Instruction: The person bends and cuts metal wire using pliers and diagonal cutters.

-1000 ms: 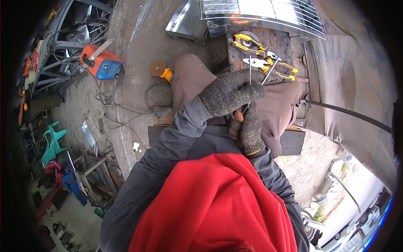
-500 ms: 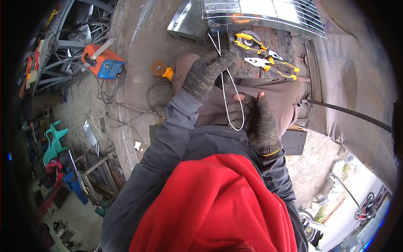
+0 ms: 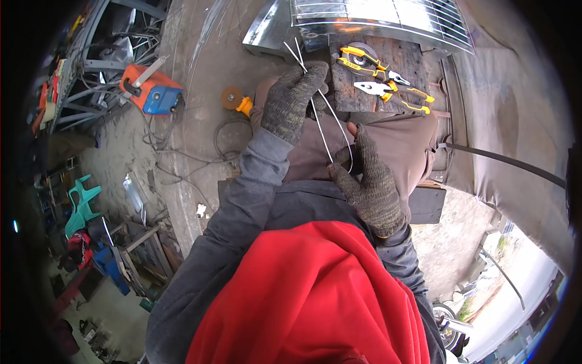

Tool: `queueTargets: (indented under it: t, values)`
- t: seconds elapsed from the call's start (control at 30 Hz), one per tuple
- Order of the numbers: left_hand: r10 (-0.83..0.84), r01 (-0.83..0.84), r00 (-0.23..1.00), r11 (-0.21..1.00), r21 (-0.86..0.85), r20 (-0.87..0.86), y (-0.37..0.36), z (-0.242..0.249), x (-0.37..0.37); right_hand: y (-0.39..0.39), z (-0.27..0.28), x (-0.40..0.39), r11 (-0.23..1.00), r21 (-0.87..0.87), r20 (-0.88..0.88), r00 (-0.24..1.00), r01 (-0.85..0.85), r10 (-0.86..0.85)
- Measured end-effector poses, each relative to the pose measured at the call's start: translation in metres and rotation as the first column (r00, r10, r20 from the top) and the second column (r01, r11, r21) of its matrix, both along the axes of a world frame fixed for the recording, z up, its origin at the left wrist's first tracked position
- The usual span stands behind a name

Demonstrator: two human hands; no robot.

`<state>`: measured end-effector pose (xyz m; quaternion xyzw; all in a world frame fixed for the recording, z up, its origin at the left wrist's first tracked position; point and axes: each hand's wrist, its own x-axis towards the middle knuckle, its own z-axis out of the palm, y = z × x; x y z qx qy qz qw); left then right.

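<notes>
The left hand, in a grey knit glove, is closed around the upper part of a thin wire, pinching both strands together so that two short ends stick out above the fingers. The wire runs down from there as a narrow loop to the right hand, also gloved with bare fingertips, which grips the loop's lower bend between thumb and fingers. Both hands are over the person's lap, above brown trousers. Just beyond the left hand stands a worn wooden block carrying yellow-handled pliers and a second yellow-handled tool. Behind it lies a shiny metal grille. On the concrete floor to the left sit an angle grinder and an orange welding machine.
</notes>
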<state>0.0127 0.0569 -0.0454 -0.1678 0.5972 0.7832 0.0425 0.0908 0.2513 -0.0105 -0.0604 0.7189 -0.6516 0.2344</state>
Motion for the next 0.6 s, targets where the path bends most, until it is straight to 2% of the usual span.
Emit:
queueTargets:
  t: [0.07, 0.13, 0.17, 0.2, 0.23, 0.27, 0.3, 0.37, 0.4, 0.47, 0.5, 0.53, 0.57, 0.6]
  values:
    - [0.051, -0.051, 0.999, 0.999, -0.008, 0.016, 0.001, 0.004, 0.001, 0.0, -0.001, -0.001, 0.979, 0.204, -0.209, 0.977, 0.006, 0.037]
    - [0.056, -0.045, 0.996, 0.988, 0.145, -0.073, 0.001, 0.006, 0.003, 0.002, -0.009, -0.004, 0.982, 0.186, -0.272, 0.962, 0.03, 0.022]
    - [0.054, -0.042, 0.996, 0.988, 0.146, -0.075, 0.002, 0.004, 0.002, 0.002, -0.011, -0.007, 0.984, 0.169, -0.332, 0.943, 0.046, 0.013]
    - [-0.114, 0.111, 0.969, 0.993, -0.029, -0.217, 0.002, -0.002, 0.004, 0.002, -0.01, -0.008, 0.984, 0.171, -0.333, 0.943, 0.047, 0.013]
    - [-0.294, 0.23, 0.9, 0.948, -0.221, -0.322, 0.002, -0.009, 0.007, 0.001, -0.008, -0.009, 0.986, 0.154, -0.262, 0.965, 0.066, -0.024]
    - [-0.384, 0.368, 0.892, 0.924, -0.107, -0.238, 0.002, -0.022, 0.017, 0.001, -0.005, -0.012, 0.987, 0.137, -0.191, 0.98, 0.085, -0.058]
    - [-0.38, 0.364, 0.893, 0.925, -0.11, -0.242, 0.004, -0.02, 0.021, 0.0, 0.0, -0.015, 0.987, 0.135, -0.195, 0.979, 0.081, -0.054]
    - [-0.357, 0.373, 0.92, 0.924, 0.081, -0.161, 0.007, -0.017, 0.024, 0.003, 0.008, -0.021, 0.999, 0.032, -0.084, 0.996, -0.036, 0.039]
    - [-0.356, 0.373, 0.92, 0.924, 0.081, -0.165, 0.006, -0.016, 0.023, 0.009, 0.001, -0.028, 0.999, 0.033, -0.088, 0.995, -0.036, 0.039]
    - [-0.281, 0.324, 0.945, 0.882, 0.342, -0.169, -0.001, -0.011, 0.02, 0.028, -0.026, -0.055, 0.991, 0.109, -0.219, 0.975, 0.072, -0.047]
    - [-0.242, 0.291, 0.956, 0.837, 0.464, -0.165, -0.003, -0.008, 0.02, 0.035, -0.033, -0.068, 0.919, 0.326, -0.304, 0.945, 0.223, -0.122]
    - [-0.178, 0.168, 0.983, 0.763, 0.625, -0.048, -0.004, -0.003, 0.021, 0.049, -0.039, -0.087, 0.712, 0.609, -0.649, 0.736, 0.349, 0.194]
    - [-0.17, 0.165, 0.984, 0.766, 0.621, -0.053, -0.005, 0.004, 0.023, 0.062, -0.043, -0.103, 0.623, 0.669, -0.719, 0.567, 0.406, 0.403]
    - [-0.144, 0.131, 0.989, 0.758, 0.639, -0.033, -0.007, 0.011, 0.024, 0.071, -0.056, -0.11, 0.575, 0.73, -0.644, 0.654, 0.37, 0.396]
